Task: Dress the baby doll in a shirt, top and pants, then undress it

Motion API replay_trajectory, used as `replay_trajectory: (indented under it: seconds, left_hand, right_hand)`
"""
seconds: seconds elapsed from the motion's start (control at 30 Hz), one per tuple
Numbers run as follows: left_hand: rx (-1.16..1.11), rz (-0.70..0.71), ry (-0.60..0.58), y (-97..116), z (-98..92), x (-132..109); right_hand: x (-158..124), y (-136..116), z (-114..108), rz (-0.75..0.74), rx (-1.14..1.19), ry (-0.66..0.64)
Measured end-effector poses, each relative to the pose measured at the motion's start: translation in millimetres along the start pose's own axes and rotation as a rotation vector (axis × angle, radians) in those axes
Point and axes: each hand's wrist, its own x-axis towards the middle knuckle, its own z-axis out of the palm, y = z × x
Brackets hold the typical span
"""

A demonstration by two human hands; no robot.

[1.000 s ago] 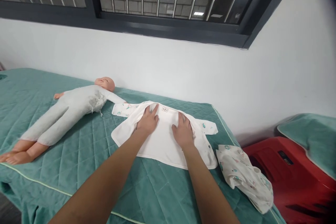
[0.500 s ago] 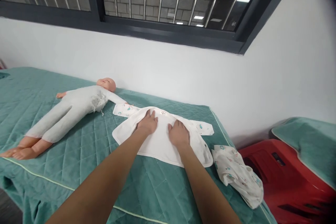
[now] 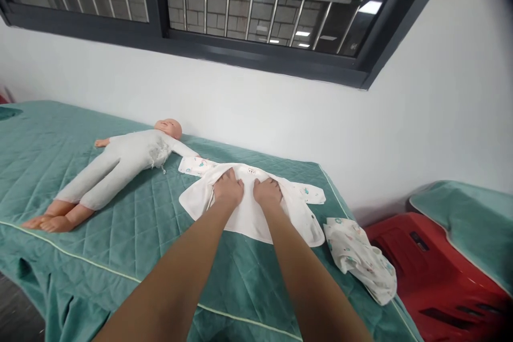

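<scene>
Left hand (image 3: 228,189) and right hand (image 3: 267,192) touch the spread white shirt (image 3: 249,219).

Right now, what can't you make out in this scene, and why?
All in the head view:
Neck label: print too small.
Outer back of white shirt: against green quilt.
Some fingertips, left hand and right hand: among shirt folds.
Red plastic piece: partly under green cloth, cut by right edge.

Single head-worn camera, facing forward and down; left hand (image 3: 228,191), right hand (image 3: 267,193) mid-view, window (image 3: 256,8) across top.
</scene>
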Motion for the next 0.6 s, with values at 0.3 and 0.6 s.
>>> replay_trajectory:
  seconds: [0.3,0.6]
  left_hand:
    - [-0.047,-0.059,-0.016,-5,1.5,22]
    - [-0.065,-0.052,-0.037,-6,2.5,22]
  right_hand:
    - [12,4,7,-0.012,0.091,0.063]
    - [8,4,1,-0.044,0.073,-0.028]
